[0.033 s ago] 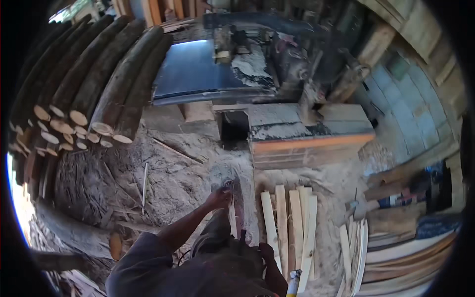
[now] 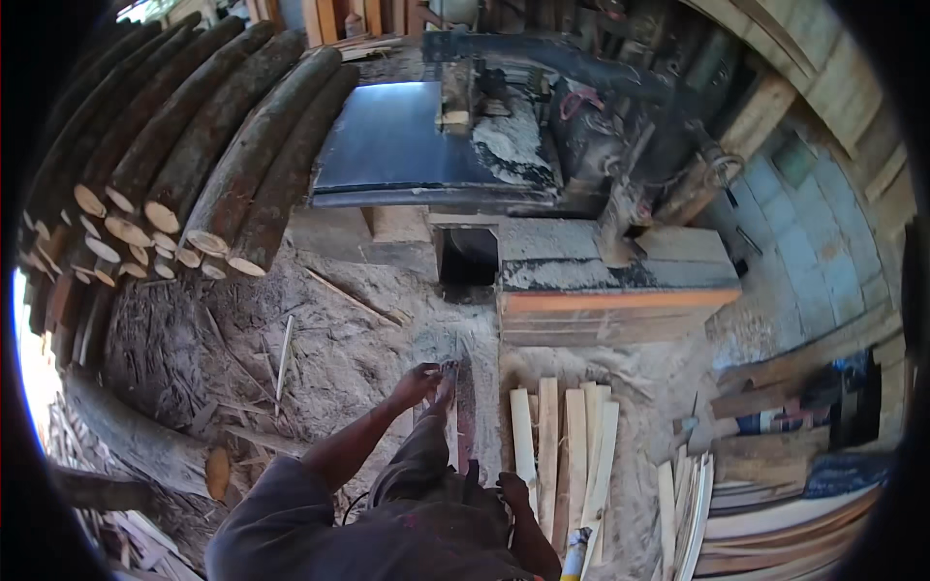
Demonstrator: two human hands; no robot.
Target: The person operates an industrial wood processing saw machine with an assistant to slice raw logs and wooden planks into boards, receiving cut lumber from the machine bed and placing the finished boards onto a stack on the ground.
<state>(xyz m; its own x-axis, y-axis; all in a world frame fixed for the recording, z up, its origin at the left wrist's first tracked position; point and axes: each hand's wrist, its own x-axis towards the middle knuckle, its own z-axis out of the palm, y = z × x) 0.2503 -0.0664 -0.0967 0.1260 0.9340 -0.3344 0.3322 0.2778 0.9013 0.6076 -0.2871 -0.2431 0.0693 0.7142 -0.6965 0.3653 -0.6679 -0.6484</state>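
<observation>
My left hand (image 2: 417, 384) reaches forward beside my foot (image 2: 443, 389), fingers bent together by a small dark thing (image 2: 449, 368) too small to make out. Just to the right lies a long, narrow reddish-brown strip (image 2: 465, 412), its far end pointed. A dark piece (image 2: 473, 472) shows at its near end. My right hand (image 2: 515, 492) is close to my body, fingers curled in; what they hold, if anything, is hidden. By my right forearm is a yellow and white cylinder (image 2: 573, 554) with a metal-coloured top, cut off by the lower edge.
Several pale wooden slats (image 2: 576, 436) lie right of me. Ahead stand a dark machine table (image 2: 383, 136) and a block (image 2: 620, 300) with an orange edge. Stacked logs (image 2: 232, 145) fill the left; a thick log (image 2: 145, 436) lies nearer. Boards (image 2: 775, 523) are piled at lower right.
My left hand has shifted slightly left and up, showing more of my foot. The view has tilted a little; my right hand stays near my body.
</observation>
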